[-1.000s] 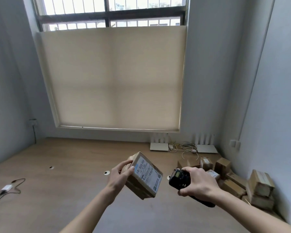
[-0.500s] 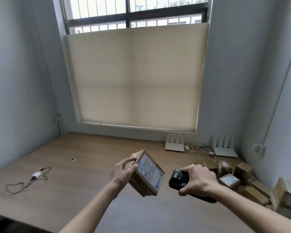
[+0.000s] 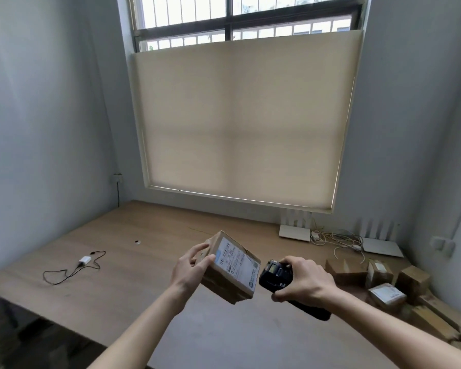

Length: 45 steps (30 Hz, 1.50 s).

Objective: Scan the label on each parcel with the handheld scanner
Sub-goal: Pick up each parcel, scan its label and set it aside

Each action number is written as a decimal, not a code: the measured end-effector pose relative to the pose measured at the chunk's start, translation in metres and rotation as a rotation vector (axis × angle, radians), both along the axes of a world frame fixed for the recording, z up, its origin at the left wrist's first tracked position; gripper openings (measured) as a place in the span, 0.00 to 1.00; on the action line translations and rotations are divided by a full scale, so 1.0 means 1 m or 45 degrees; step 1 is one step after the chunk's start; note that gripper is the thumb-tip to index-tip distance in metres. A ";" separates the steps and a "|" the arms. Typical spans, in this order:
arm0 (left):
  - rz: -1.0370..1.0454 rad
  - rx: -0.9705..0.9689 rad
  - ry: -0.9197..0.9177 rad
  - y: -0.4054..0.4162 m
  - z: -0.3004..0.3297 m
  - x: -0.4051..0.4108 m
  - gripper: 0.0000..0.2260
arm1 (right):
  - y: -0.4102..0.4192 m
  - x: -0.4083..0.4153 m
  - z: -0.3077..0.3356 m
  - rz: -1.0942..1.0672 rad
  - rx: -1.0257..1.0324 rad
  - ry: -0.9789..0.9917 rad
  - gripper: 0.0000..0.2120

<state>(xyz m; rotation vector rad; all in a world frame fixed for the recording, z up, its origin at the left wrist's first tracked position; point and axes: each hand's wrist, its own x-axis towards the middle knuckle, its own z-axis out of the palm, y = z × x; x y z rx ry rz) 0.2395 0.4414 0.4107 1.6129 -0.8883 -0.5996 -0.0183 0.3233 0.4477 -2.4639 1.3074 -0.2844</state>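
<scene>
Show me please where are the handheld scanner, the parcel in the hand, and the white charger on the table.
handheld scanner (image 3: 273, 275): head view, on its black head below the small screen.
parcel (image 3: 236, 265): head view, on its white label.
white charger (image 3: 85, 260): head view, on the white plug body.

Your left hand (image 3: 190, 270) holds the parcel (image 3: 230, 266) above the table (image 3: 149, 283), with its label (image 3: 236, 262) turned toward you and to the right. Just right of the parcel, your right hand (image 3: 304, 282) holds the scanner (image 3: 274, 275), its head beside the label. Far left on the table lies a charger with its cable (image 3: 75, 266). At the right edge, more parcels (image 3: 383, 286) are heaped. Behind them, against the wall under the window blind (image 3: 245, 123), stand what appear to be two routers (image 3: 296, 230) with loose cords (image 3: 338, 239) between.
</scene>
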 end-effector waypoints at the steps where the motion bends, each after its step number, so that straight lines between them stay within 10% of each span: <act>1: 0.018 -0.006 0.071 0.006 -0.002 0.005 0.15 | 0.002 0.009 -0.001 0.025 0.058 -0.052 0.36; 9: 0.065 -0.047 0.497 0.095 -0.017 0.091 0.44 | 0.048 0.140 -0.015 0.391 0.520 -0.464 0.22; 18: 0.601 -0.151 0.429 0.258 -0.020 0.247 0.14 | 0.154 0.350 -0.027 0.654 0.653 -0.526 0.24; 30: 0.739 0.154 0.486 0.489 -0.061 0.408 0.36 | 0.341 0.607 -0.087 0.963 0.876 -0.461 0.29; 37: 1.049 0.030 0.650 0.517 -0.117 0.492 0.16 | 0.392 0.728 -0.145 0.969 1.040 -0.250 0.28; 45: 1.201 0.122 0.745 0.505 -0.195 0.611 0.17 | 0.386 0.867 -0.213 0.973 1.068 -0.050 0.26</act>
